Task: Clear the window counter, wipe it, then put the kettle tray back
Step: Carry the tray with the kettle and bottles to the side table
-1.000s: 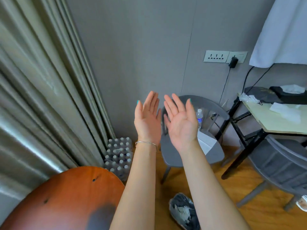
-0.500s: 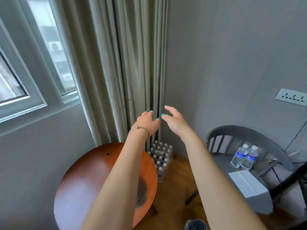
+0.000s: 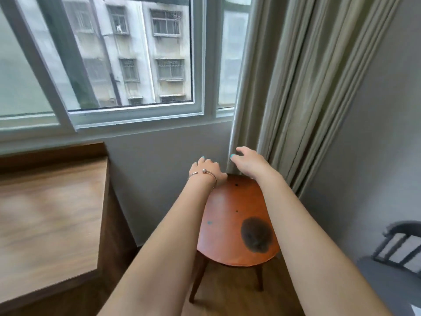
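The wooden window counter (image 3: pixel 50 215) fills the left side under the window, and its visible top is bare. No kettle tray shows in this view. Both my arms reach forward over a round orange-brown stool. My left hand (image 3: pixel 206 171), with a bracelet on the wrist, hangs palm down with loosely curled fingers and holds nothing. My right hand (image 3: pixel 247 161) is stretched out beside it, fingers apart, close to the edge of the beige curtain (image 3: pixel 293 92); I cannot tell if it touches the cloth.
The round stool (image 3: pixel 234 224) with a dark stain stands between the counter and the curtain. A sliding window (image 3: pixel 127 60) runs above the counter. A grey chair (image 3: pixel 396 265) shows at the lower right. The floor is wooden.
My view has swung left from the wall corner to the window and counter. Both hands have turned from raised palms to palm down and lowered over the stool.
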Demonstrator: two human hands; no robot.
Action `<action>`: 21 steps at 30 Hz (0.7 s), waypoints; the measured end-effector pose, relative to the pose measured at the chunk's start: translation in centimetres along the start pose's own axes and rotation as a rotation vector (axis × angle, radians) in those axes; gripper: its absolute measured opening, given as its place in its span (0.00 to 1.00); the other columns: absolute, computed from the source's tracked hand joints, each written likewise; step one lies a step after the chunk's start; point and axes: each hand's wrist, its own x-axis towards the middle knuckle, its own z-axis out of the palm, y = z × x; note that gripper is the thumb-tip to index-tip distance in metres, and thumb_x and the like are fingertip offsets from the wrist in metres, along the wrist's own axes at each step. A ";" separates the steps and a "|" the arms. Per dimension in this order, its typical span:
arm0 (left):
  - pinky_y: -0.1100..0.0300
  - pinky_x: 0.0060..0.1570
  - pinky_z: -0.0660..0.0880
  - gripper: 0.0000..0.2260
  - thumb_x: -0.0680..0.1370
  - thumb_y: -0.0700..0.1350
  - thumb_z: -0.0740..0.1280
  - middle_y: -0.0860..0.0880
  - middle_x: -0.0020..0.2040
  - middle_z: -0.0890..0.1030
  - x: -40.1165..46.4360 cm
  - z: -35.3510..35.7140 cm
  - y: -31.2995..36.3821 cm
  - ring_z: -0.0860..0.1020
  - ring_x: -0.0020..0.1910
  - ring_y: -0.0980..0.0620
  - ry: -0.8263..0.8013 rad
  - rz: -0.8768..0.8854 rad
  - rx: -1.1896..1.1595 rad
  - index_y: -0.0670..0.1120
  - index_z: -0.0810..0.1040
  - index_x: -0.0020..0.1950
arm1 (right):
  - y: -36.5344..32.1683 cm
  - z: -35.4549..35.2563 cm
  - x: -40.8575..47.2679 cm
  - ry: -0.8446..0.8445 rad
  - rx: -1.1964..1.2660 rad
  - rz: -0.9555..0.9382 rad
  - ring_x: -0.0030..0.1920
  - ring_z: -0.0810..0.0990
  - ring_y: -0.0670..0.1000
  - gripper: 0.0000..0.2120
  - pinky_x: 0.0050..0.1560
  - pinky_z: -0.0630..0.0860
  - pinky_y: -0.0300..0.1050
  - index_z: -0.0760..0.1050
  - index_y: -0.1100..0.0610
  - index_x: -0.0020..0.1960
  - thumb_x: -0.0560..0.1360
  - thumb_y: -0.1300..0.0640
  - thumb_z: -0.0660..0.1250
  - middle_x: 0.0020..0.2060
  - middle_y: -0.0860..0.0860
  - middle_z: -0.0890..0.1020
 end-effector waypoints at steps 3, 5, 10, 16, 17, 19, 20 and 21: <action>0.50 0.74 0.51 0.26 0.80 0.56 0.54 0.45 0.77 0.59 -1.4 0.1 -5.7 0.47 0.78 0.45 0.053 -0.099 0.006 0.46 0.64 0.75 | -4.8 2.9 -0.1 -0.035 -0.096 -0.108 0.75 0.61 0.54 0.26 0.72 0.62 0.56 0.62 0.46 0.76 0.78 0.43 0.56 0.75 0.49 0.64; 0.50 0.74 0.50 0.27 0.79 0.56 0.54 0.45 0.78 0.56 -2.6 0.0 -9.4 0.46 0.78 0.45 0.086 -0.151 -0.004 0.47 0.61 0.76 | -7.7 5.2 -0.4 -0.068 -0.137 -0.168 0.76 0.58 0.53 0.27 0.73 0.60 0.57 0.61 0.45 0.76 0.78 0.43 0.58 0.76 0.48 0.61; 0.51 0.68 0.63 0.24 0.78 0.57 0.55 0.44 0.72 0.68 -6.1 -1.1 -19.4 0.62 0.73 0.43 0.081 -0.332 -0.075 0.48 0.67 0.72 | -15.0 11.4 -2.4 -0.203 -0.165 -0.270 0.73 0.65 0.54 0.29 0.70 0.65 0.55 0.59 0.45 0.76 0.77 0.45 0.62 0.74 0.49 0.65; 0.55 0.47 0.71 0.13 0.76 0.53 0.57 0.44 0.51 0.79 -12.5 -1.6 -32.2 0.74 0.47 0.43 0.024 -0.543 -0.230 0.46 0.75 0.48 | -24.4 20.1 -5.9 -0.357 -0.204 -0.422 0.68 0.71 0.54 0.30 0.67 0.69 0.52 0.59 0.45 0.76 0.77 0.45 0.62 0.72 0.49 0.69; 0.55 0.47 0.72 0.13 0.76 0.53 0.56 0.44 0.50 0.78 -14.0 -1.8 -34.1 0.74 0.47 0.43 0.036 -0.580 -0.226 0.45 0.75 0.48 | -26.2 21.6 -6.6 -0.375 -0.225 -0.463 0.70 0.70 0.54 0.30 0.67 0.69 0.51 0.59 0.45 0.77 0.77 0.43 0.62 0.73 0.48 0.68; 0.54 0.49 0.72 0.15 0.77 0.53 0.56 0.45 0.50 0.77 -16.9 -2.1 -38.0 0.74 0.48 0.44 0.054 -0.658 -0.227 0.45 0.75 0.52 | -29.8 24.5 -8.3 -0.400 -0.265 -0.554 0.72 0.67 0.54 0.31 0.66 0.67 0.51 0.58 0.45 0.77 0.77 0.41 0.61 0.75 0.47 0.65; 0.55 0.49 0.72 0.16 0.77 0.53 0.56 0.46 0.50 0.77 -18.4 -2.2 -39.8 0.74 0.48 0.45 0.057 -0.700 -0.241 0.45 0.75 0.53 | -31.5 26.0 -9.2 -0.412 -0.277 -0.602 0.72 0.66 0.54 0.31 0.66 0.67 0.52 0.59 0.45 0.77 0.77 0.39 0.61 0.75 0.46 0.65; 0.55 0.49 0.71 0.16 0.77 0.53 0.56 0.47 0.50 0.76 -20.0 -2.3 -41.5 0.74 0.49 0.45 0.060 -0.745 -0.253 0.44 0.76 0.55 | -33.2 27.4 -10.1 -0.429 -0.286 -0.647 0.73 0.66 0.54 0.31 0.67 0.67 0.52 0.59 0.45 0.77 0.77 0.38 0.60 0.75 0.47 0.65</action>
